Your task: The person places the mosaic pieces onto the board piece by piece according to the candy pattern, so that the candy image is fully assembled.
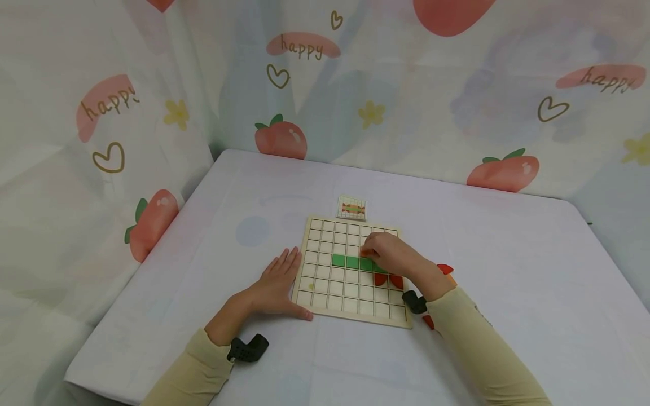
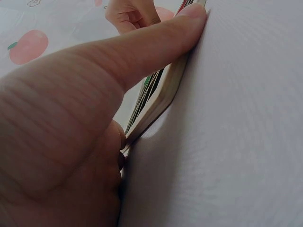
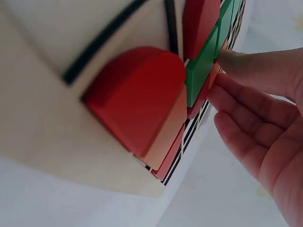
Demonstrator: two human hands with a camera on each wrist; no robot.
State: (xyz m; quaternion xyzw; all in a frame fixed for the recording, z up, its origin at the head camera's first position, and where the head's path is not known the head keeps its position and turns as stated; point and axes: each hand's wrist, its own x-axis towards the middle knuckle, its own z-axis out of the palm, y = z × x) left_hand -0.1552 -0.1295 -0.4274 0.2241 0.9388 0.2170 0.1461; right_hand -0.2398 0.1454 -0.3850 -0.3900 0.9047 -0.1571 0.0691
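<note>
A wooden grid board (image 1: 335, 304) lies flat on the table. My left hand (image 1: 276, 285) rests at its left edge and near corner, fingers and thumb extended; the left wrist view shows the thumb (image 2: 156, 45) along the board's rim. Over the upper right of the grid, my right hand (image 1: 391, 254) pinches a small orange piece (image 1: 363, 253), partly covered by the fingers. Green square tiles (image 1: 352, 262) form a row across the middle. Below the row's right end sit red rounded pieces (image 1: 380, 279). In the right wrist view a red rounded piece (image 3: 142, 92) appears close up.
A small pattern card (image 1: 351, 208) lies just beyond the board's far edge. To the right, partly behind the right forearm, are loose pieces: a red one (image 1: 445, 268), an orange one (image 1: 451, 279) and another red one (image 1: 429, 322). Printed curtains surround the white-covered table (image 1: 508, 254).
</note>
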